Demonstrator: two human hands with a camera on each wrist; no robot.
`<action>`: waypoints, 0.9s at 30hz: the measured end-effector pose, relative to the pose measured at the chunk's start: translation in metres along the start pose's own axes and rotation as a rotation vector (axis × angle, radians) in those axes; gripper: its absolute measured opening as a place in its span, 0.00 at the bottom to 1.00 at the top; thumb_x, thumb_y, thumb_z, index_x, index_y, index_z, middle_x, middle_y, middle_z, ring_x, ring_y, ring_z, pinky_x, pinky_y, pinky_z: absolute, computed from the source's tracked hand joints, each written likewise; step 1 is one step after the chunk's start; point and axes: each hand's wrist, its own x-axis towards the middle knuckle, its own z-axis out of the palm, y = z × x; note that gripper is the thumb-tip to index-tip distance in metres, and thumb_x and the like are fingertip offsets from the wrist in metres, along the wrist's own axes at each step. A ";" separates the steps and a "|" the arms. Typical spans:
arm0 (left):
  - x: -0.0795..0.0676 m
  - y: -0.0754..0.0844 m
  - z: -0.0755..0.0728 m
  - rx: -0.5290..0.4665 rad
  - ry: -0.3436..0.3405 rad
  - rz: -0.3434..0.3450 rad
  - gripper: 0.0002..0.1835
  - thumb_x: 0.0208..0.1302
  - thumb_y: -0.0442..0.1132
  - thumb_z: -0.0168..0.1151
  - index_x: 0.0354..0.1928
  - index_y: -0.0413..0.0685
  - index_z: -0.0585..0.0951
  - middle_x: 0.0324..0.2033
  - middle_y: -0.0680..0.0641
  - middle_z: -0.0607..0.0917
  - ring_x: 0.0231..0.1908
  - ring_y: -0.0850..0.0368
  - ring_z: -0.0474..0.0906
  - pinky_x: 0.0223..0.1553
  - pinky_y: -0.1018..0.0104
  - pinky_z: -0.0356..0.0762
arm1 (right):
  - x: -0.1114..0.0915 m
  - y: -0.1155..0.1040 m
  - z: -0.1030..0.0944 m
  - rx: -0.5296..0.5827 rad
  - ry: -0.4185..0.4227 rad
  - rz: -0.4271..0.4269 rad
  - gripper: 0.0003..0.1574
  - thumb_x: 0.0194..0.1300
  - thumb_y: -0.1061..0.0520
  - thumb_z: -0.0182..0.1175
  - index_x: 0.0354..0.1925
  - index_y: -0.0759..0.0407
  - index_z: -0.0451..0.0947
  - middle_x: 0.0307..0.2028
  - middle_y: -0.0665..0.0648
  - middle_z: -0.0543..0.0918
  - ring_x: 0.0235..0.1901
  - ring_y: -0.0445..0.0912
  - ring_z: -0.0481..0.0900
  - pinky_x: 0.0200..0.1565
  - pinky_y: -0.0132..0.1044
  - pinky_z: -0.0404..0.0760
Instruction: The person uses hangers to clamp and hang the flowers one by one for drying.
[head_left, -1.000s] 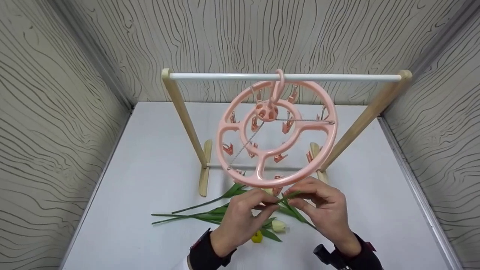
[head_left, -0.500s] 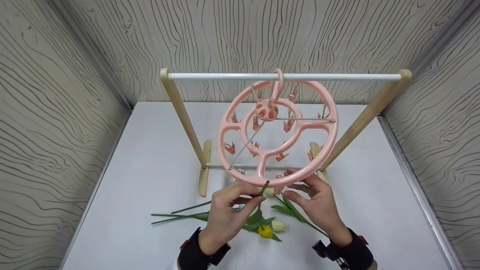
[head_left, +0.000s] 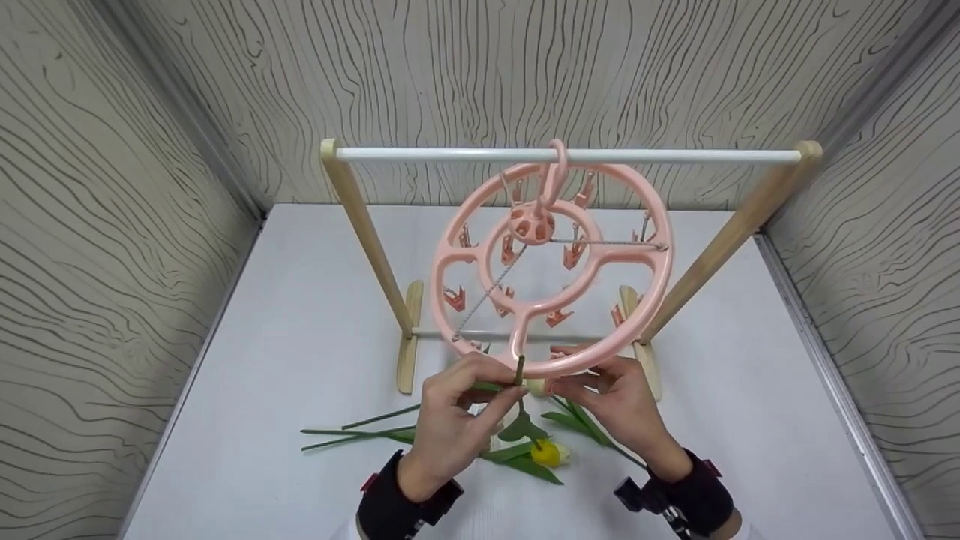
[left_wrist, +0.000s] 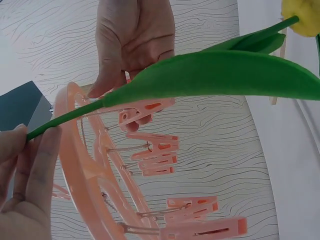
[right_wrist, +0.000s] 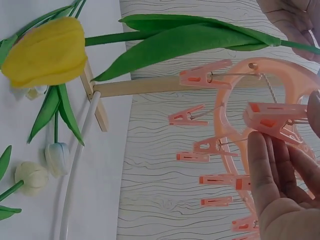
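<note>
My left hand [head_left: 454, 416] pinches the end of the stem of an artificial yellow tulip [head_left: 545, 453], whose flower hangs downward. Its long green leaf [left_wrist: 215, 77] fills much of the left wrist view. In the right wrist view, the yellow flower [right_wrist: 47, 52] shows at upper left. My right hand [head_left: 619, 401] grips a pink clothespin [right_wrist: 272, 117] at the front of the round pink hanger [head_left: 551, 367], thumb on one side and fingers on the other. The tulip's stem end stands beside the hanger's front rim, left of that clothespin.
The hanger hooks over a white rod [head_left: 450, 154] on a wooden stand [head_left: 367, 232]. More pink clothespins [head_left: 454, 298] dangle from it. White tulips [right_wrist: 31, 177] and green stems [head_left: 360, 433] lie on the white table [head_left: 300, 315] beneath. Wood-patterned walls [head_left: 420, 75] surround the table.
The tulip went from between both hands to the left hand alone, its stem now upright and flower down. The right hand let go of it and took hold of the clothespin.
</note>
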 end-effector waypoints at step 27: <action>-0.003 -0.008 -0.004 0.082 0.014 0.101 0.08 0.69 0.23 0.70 0.46 0.38 0.87 0.39 0.39 0.88 0.39 0.48 0.91 0.40 0.65 0.94 | -0.008 0.001 0.034 0.163 0.022 -0.217 0.20 0.69 0.82 0.60 0.58 0.78 0.83 0.53 0.53 0.94 0.47 0.45 0.95 0.48 0.42 0.94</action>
